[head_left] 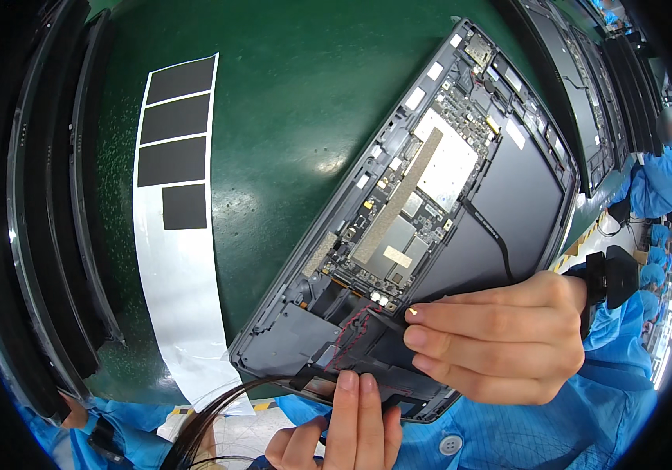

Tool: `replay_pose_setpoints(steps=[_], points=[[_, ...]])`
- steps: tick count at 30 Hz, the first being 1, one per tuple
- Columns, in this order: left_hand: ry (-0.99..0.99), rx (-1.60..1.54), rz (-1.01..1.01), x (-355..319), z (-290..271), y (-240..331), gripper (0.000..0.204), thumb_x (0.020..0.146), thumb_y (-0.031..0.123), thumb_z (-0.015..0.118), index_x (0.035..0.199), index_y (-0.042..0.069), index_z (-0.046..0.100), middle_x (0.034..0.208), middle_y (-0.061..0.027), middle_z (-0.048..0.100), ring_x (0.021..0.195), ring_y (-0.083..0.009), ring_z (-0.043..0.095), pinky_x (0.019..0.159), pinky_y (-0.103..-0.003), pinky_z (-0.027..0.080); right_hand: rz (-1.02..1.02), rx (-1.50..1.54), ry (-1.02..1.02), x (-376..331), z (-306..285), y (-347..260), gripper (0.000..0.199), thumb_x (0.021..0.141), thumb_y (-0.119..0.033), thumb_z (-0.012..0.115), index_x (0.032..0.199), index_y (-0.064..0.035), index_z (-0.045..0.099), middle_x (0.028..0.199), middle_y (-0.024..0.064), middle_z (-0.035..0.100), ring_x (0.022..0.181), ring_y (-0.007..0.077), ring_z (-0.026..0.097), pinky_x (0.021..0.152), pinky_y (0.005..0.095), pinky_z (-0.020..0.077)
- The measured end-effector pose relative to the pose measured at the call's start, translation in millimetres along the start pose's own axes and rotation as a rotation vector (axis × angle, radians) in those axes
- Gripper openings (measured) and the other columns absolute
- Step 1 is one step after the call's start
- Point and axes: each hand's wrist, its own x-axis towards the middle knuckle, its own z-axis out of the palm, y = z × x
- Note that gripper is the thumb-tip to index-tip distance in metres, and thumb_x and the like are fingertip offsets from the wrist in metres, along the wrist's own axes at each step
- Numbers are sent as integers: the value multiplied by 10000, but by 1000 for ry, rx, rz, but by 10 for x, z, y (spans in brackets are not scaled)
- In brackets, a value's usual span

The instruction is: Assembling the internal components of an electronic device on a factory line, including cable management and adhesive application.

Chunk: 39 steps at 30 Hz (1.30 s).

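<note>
Open flat device casing (477, 243) slants across the green desk (289, 133), 2 hands at its near end.
The right hand (508, 337) covers part of it; a tiny pale piece (412, 312) shows at its fingertips, pinched or not, I cannot tell. The left hand (340, 435) lays 2 fingertips there, its grip unclear. Dark panels (46, 211), left, are cut off.

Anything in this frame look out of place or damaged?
Yes: loose dark strands, probably hair, overlap the lower edge of the open device, odd near exposed circuitry; contact is unclear. On the white strip, the lowest black patch is narrower than the three above. No damage shows.
</note>
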Motion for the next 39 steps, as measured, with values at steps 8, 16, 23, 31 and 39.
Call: replay_pose_setpoints(steps=[8,16,23,31,39], points=[[80,10,-37,-60,88,15,269,840,205,579,1056,96,697,1185,-84,658,751,-184,408,627,-267,372,26,36,41,19,47,-24,36,708,16,655,714,25,689,863,175,705,817,265,710,712,280,611],[133,57,-110,-104,190,75,221,780,173,619,977,108,696,1104,-77,698,678,-164,406,532,-226,354,10,100,39,68,116,37,44,717,30,646,729,27,689,861,177,704,812,269,711,693,278,612],[276,24,-154,-41,301,207,187,774,104,589,933,109,688,1089,-91,706,667,-156,391,515,-236,328,239,295,105,152,-68,-107,52,750,28,656,768,32,704,845,185,709,770,263,718,608,259,606],[78,-6,-169,-66,132,197,208,826,189,598,997,117,692,1122,-103,687,689,-166,398,585,-259,367,325,618,120,142,-23,-5,75,724,51,717,796,71,705,832,218,705,782,282,723,640,313,624],[134,70,-138,-88,172,160,267,863,224,568,1070,115,697,1199,-109,647,763,-191,406,669,-291,377,301,679,117,97,90,22,117,712,44,749,812,83,703,841,240,700,773,297,722,662,328,627]])
